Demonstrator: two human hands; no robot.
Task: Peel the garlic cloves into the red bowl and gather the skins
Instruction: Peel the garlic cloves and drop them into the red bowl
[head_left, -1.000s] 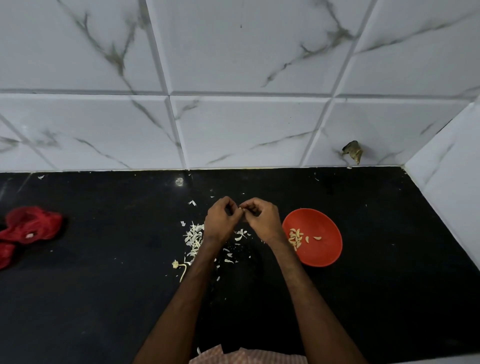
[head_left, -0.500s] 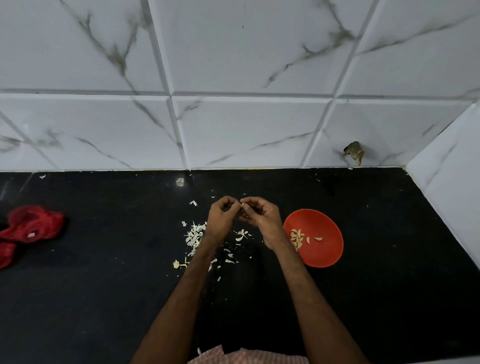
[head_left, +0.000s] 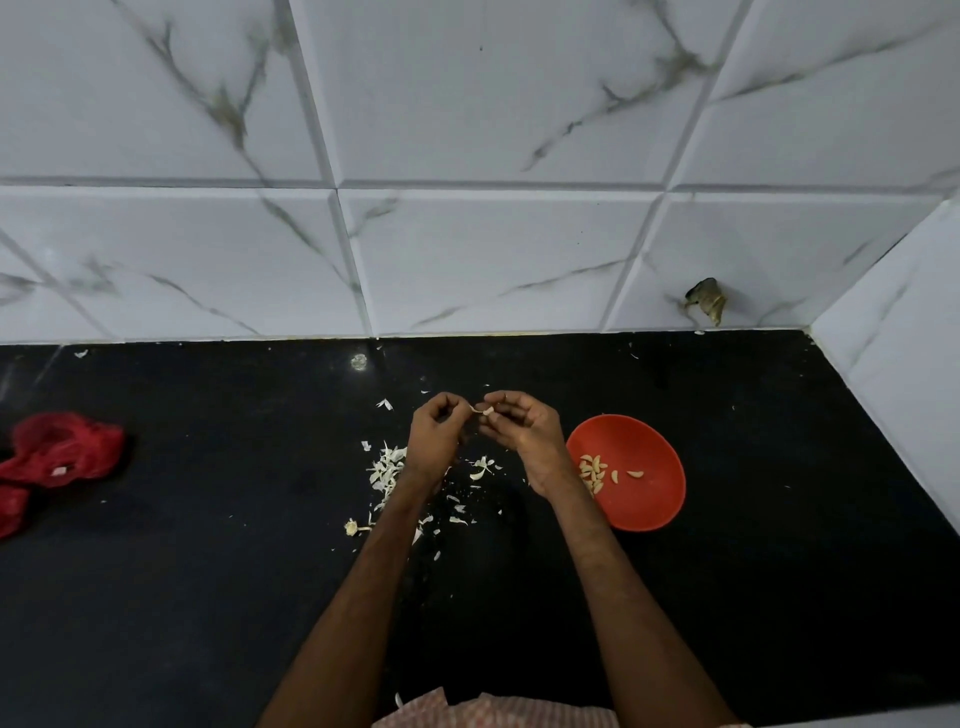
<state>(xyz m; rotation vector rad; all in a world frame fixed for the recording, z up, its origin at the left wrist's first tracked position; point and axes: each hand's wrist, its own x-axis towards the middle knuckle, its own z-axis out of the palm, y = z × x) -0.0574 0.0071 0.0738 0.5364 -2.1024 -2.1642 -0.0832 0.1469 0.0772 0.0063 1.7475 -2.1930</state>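
Papery skin (head_left: 475, 409) is stretching between the two hands above the black surface (head_left: 779, 571): the right hand (head_left: 524, 426) is pinching the garlic clove (head_left: 488, 411) while the left hand (head_left: 436, 431) is pinching the skin to strip it. The red bowl (head_left: 649, 499) is waiting just right, and the hands are spreading farther apart than a second ago.

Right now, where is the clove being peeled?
In the head view, the garlic clove is pinched between the left hand and right hand, above the black counter, left of the red bowl.
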